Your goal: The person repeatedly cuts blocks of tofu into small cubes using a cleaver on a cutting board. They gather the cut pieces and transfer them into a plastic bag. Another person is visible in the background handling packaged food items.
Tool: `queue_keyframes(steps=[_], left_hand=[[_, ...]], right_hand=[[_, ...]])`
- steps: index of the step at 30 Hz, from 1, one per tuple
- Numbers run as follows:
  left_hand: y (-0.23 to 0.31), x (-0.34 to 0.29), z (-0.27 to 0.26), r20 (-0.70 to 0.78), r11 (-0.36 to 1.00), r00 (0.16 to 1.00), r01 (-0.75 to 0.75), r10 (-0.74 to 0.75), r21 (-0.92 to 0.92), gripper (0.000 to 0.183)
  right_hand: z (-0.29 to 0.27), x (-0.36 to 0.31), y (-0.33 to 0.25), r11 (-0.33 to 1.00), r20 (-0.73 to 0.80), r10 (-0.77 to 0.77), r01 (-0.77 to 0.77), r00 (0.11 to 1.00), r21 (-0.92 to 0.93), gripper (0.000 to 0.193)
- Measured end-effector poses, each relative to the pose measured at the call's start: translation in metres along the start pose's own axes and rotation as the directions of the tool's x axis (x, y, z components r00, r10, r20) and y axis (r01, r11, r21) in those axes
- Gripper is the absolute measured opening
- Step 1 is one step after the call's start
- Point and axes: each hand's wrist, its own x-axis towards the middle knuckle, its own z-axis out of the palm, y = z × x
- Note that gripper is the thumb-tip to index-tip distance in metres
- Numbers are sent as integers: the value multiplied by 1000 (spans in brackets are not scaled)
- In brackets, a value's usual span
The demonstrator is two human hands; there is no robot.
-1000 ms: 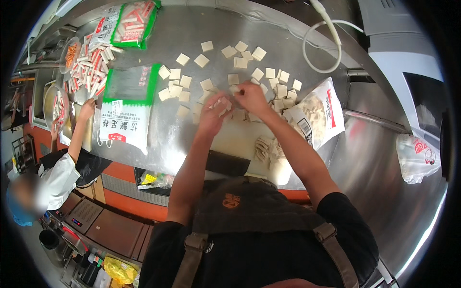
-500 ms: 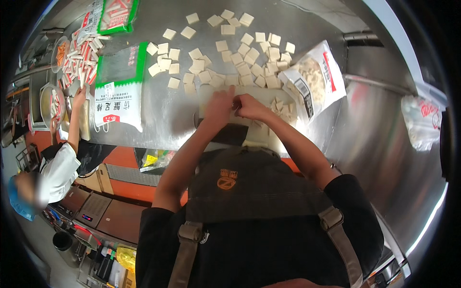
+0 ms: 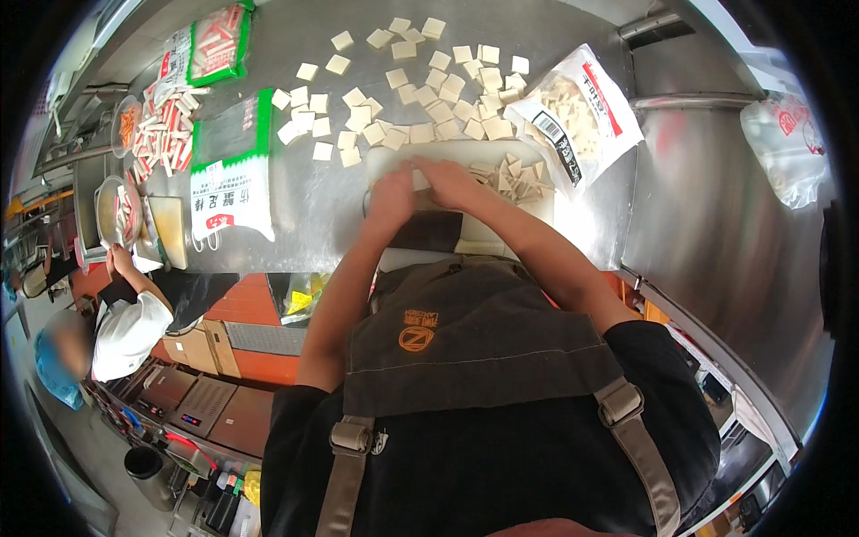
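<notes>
Both my hands meet over a whitish cutting board (image 3: 385, 161) at the near edge of the steel table. My left hand (image 3: 394, 199) is closed, fingertips pointing inward. Its grip is mostly hidden. My right hand (image 3: 445, 183) bends its fingers down against the left fingertips; a pale patch shows between them, too unclear to name. Just below the hands lies a dark, broad knife blade (image 3: 428, 230), its pale handle (image 3: 480, 247) toward the right. Small cut cream-coloured pieces (image 3: 514, 182) are heaped on the board's right side. Beyond the board, cream square slices (image 3: 440, 111) spread over the steel.
An opened white bag (image 3: 577, 125) of cream pieces stands right of the board. At left are a green-and-white bag (image 3: 234, 192), a pile of red-and-white crab sticks (image 3: 165, 134) and a bowl (image 3: 109, 213). A co-worker (image 3: 134, 331) in white works there, one hand at the bowl.
My right hand has come flatter over the left fingertips, and the board shows more behind them. The co-worker's hand has gone from the crab stick pile to the bowl. The whole view has shifted slightly.
</notes>
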Motion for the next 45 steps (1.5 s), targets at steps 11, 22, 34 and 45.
queue_keyframes(steps=[11,22,34,45], left_hand=[[-12,3,28,-112,992,986,-122,124,24,29],[-12,6,39,-116,999,993,-35,33,-18,41],[2,4,22,-46,994,995,-80,84,78,42],[4,10,12,56,992,995,-86,81,94,61]], right_hand=[[6,7,-7,997,15,-53,54,998,-62,39],[1,2,-18,994,-35,-54,50,998,-99,38],[11,-14,0,997,-148,40,-30,988,71,56],[27,-150,0,972,170,-131,160,977,-173,59]])
